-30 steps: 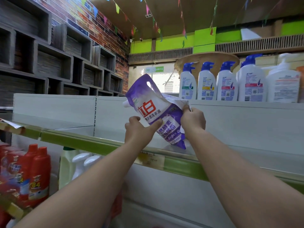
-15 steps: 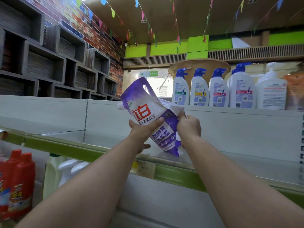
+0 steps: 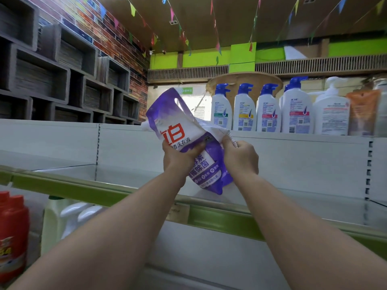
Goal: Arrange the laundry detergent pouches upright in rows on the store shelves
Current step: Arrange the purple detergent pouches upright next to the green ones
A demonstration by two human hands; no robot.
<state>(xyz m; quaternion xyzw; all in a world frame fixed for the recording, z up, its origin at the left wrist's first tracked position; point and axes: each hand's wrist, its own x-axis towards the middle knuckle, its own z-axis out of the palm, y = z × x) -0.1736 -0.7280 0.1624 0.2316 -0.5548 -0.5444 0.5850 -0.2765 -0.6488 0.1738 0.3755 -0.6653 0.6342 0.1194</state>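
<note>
Two bare forearms reach up from the bottom of the view as a person stocks a store aisle. The left hand (image 3: 178, 158) grips the front of a purple-and-white detergent pouch (image 3: 188, 141), thumb across its label, while the right hand (image 3: 240, 158) clamps its crumpled right edge. The pouch tilts left, its bottom corner just over the green-edged shelf (image 3: 209, 218) below the hands. No pouch stands on that shelf yet, so the rows appear barely begun. Beyond the hands, white pump bottles (image 3: 268, 109) line the upper ledge.
</note>
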